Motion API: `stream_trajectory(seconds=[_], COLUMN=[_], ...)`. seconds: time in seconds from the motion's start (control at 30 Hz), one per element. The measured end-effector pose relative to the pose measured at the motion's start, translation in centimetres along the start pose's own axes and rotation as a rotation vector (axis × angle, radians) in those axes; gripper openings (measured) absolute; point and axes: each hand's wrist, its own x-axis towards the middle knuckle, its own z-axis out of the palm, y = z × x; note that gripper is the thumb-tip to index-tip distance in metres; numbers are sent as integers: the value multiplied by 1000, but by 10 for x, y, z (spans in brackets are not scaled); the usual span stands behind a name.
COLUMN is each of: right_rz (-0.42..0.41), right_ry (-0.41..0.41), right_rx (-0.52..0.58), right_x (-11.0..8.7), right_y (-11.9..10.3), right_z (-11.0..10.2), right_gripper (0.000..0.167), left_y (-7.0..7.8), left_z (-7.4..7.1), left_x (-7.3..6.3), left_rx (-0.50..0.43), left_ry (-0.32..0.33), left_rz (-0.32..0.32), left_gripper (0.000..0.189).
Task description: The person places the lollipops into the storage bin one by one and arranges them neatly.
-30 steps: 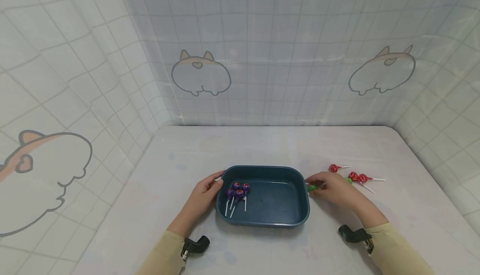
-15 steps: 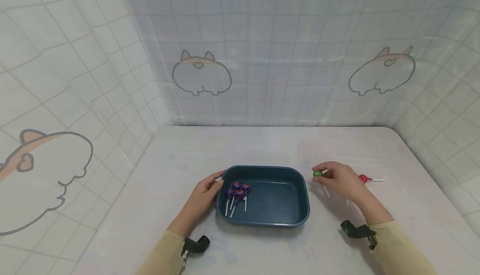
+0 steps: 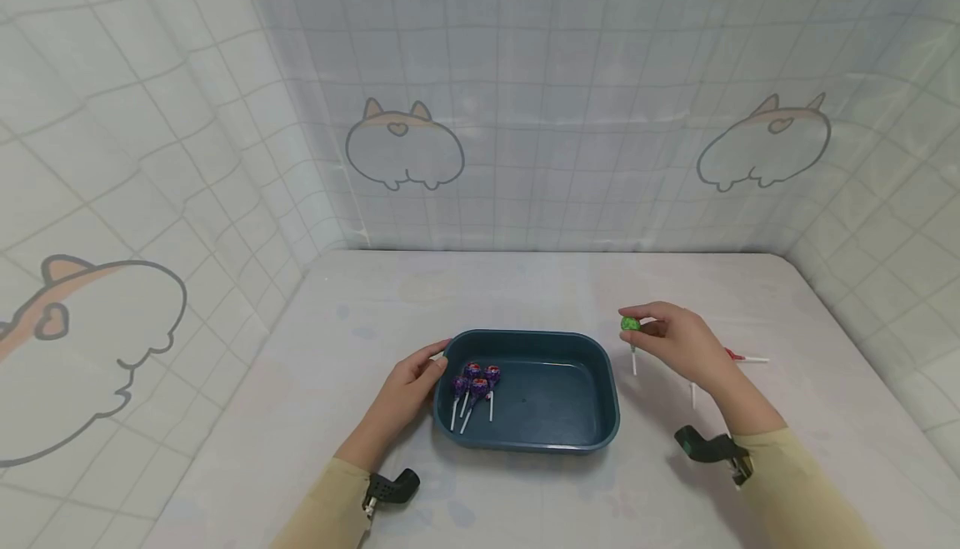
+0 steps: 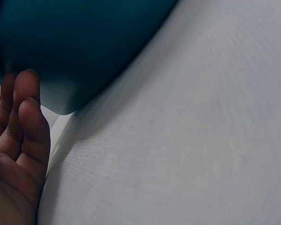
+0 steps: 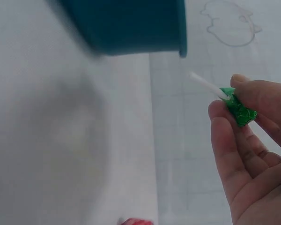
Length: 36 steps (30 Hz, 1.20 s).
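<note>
My left hand [image 3: 408, 386] holds the left side of a dark blue plastic basin [image 3: 525, 449], thumb at the rim and fingers against the outer wall. In the left wrist view those fingers [image 4: 30, 89] touch the wall. Inside the basin, several purple-wrapped lollipops [image 3: 478, 386] lie at its left end. To the right of the basin, my right hand [image 3: 671, 341] pinches a green-wrapped lollipop [image 3: 630, 325] by its head between thumb and fingers. Its white stick [image 3: 633, 361] points down in the head view. The right wrist view shows the green wrapper [image 5: 241, 110] clearly.
Partly hidden behind the right hand, a red-wrapped lollipop [image 3: 733, 355] lies on the table. Another white stick [image 3: 693, 395] shows below that hand. A tile-patterned sheet [image 3: 525, 116] surrounds the pale table [image 3: 450, 291] at the back and sides.
My right hand has moved up and away from the basin's right rim with the green lollipop, whose stick now shows hanging down. My left hand and the basin have stayed put.
</note>
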Motion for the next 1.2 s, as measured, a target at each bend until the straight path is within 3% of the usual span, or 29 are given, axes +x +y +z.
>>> stream_trajectory(seconds=[0.63, 0.97, 1.2], right_rz=[-66, -196, -284], right_ry=[-128, -280, -363], right_rx=[32, 80, 54], right_x=[19, 32, 40], right_y=[-43, -67, -80], right_z=[18, 45, 64], right_gripper=[35, 35, 35], left_y=[1, -1, -3], left_z=[0, -2, -4], left_x=[0, 1, 2], left_rx=[-1, -6, -18], left_ry=[-1, -21, -45], left_rz=[3, 4, 11], left_gripper=[38, 39, 40])
